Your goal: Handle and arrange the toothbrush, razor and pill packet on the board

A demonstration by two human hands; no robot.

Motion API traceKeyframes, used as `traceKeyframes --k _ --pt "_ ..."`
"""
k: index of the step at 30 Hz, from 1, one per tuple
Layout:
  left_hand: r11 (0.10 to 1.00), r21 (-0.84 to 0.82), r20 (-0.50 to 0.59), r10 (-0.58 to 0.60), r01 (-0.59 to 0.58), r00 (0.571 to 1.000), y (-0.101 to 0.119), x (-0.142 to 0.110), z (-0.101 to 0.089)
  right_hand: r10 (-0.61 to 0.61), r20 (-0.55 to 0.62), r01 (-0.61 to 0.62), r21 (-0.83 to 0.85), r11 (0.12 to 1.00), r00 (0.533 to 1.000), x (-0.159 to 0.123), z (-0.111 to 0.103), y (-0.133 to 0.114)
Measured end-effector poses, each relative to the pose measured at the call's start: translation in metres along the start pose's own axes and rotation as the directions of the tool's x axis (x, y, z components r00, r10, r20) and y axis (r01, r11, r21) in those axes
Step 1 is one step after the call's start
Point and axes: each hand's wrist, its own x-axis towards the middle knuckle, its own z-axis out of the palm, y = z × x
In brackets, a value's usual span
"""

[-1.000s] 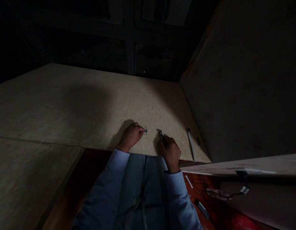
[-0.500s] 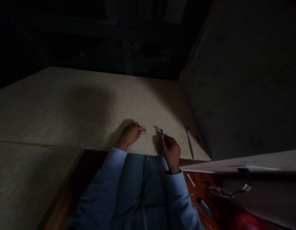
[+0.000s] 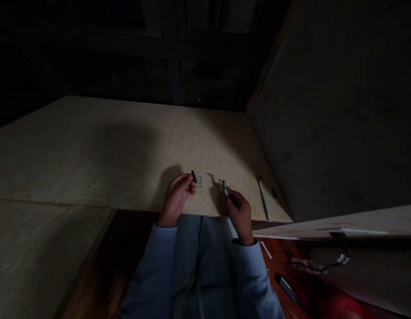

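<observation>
- The left hand (image 3: 178, 195), over the pale marbled tabletop (image 3: 192, 137), pinches a short, narrow black bar (image 3: 193, 176) between thumb and fingers. The bar looks light and stiff; its ends or long edges seem the safest hold. Its lower part is covered by the fingers, and its surface is too dark to read.
- Just right of those fingertips lies a small clear plastic case (image 3: 199, 181) on the tabletop. It looks light, rigid, perhaps slippery and easily cracked, best taken by its outer walls. Its contents cannot be made out, nor whether the bar touches it.
- The right hand (image 3: 239, 210) is closed around a slim handle with a bent, shiny metal head (image 3: 224, 187), raised toward the case but apart from it. It looks stiff and light, best gripped by the shaft; the palm hides its lower end.
- Farther right lie a white dark-tipped stick (image 3: 264, 199) and a small dark green piece (image 3: 274, 192), blurred by shadow.
</observation>
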Motion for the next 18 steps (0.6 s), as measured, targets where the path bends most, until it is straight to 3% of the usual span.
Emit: traceKeyframes --k 2,5,12,18 --pt "0.976 -0.195 0.002 -0.099 0.098 0.995 0.0 -0.009 0.007 0.019 0.059 -0.025 0.101 0.995 0.998 -0.003 -0.002 -0.009" --pt "0.949 -0.284 0.0 -0.142 0.136 0.99 0.004 -0.019 0.018 0.013 0.138 -0.04 0.199 0.979 0.99 -0.008 -0.002 -0.028" --pt "0.981 -0.188 -0.218 0.002 -0.044 0.976 0.021 -0.047 0.044 -0.049 0.172 -0.036 0.455 0.89 0.984 -0.018 0.005 -0.07" --pt "0.99 -0.093 -0.269 0.079 -0.107 0.96 0.026 -0.067 0.05 -0.011 0.255 -0.16 0.638 0.753 0.967 -0.015 0.023 -0.086"
